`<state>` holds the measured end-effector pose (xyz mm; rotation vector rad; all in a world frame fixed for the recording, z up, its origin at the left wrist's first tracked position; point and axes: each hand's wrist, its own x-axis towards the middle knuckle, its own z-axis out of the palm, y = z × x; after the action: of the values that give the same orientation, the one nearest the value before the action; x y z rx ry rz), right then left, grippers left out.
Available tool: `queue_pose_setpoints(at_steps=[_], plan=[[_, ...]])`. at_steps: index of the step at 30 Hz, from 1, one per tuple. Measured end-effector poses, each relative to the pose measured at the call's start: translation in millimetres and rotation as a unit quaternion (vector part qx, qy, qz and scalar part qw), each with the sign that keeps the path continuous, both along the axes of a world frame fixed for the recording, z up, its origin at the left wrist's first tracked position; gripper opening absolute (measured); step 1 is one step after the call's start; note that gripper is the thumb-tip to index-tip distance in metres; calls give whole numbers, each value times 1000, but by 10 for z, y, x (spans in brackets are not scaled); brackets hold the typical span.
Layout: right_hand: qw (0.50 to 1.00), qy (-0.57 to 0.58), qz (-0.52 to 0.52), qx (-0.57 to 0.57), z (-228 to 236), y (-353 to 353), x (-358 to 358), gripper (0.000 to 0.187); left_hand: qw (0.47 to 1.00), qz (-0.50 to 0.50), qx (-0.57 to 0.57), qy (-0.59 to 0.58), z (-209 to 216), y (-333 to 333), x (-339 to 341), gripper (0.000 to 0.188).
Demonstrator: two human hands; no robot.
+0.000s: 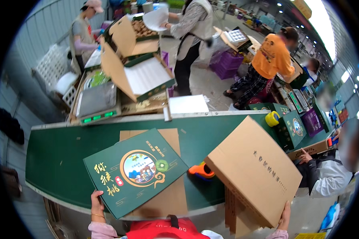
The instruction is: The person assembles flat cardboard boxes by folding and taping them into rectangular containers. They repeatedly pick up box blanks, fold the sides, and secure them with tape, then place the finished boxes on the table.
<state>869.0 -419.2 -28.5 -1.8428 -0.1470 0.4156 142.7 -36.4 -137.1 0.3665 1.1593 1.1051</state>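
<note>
My left hand grips the lower left corner of a flat green gift box with a kiwi picture on its lid. That box lies tilted over a flat brown cardboard sheet on the green belt table. On the right, my right hand is closed on the lower right corner of a brown cardboard carton, held slanted above the table edge. Between the two boxes rests an orange tape dispenser, partly covered by the carton. The fingers beneath each box are mostly hidden.
The green belt table curves across in front of me. Behind it stand a scale and an opened green box. Yellow tape sits near stacked green boxes. Folded cardboard stands below the carton. Several people work around, one close at right.
</note>
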Motion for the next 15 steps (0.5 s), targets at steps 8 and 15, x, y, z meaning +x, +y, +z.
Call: queue_pose_setpoints(at_steps=[8,15], plan=[[993,-45,88,-56,287,563,-1301,49,993,76,-82,-32,-766,-350,-1315,44],[980,-74,150,-105,97,-168,-2638,57,951,-124,-117,257,-1105,752,-2688,72]])
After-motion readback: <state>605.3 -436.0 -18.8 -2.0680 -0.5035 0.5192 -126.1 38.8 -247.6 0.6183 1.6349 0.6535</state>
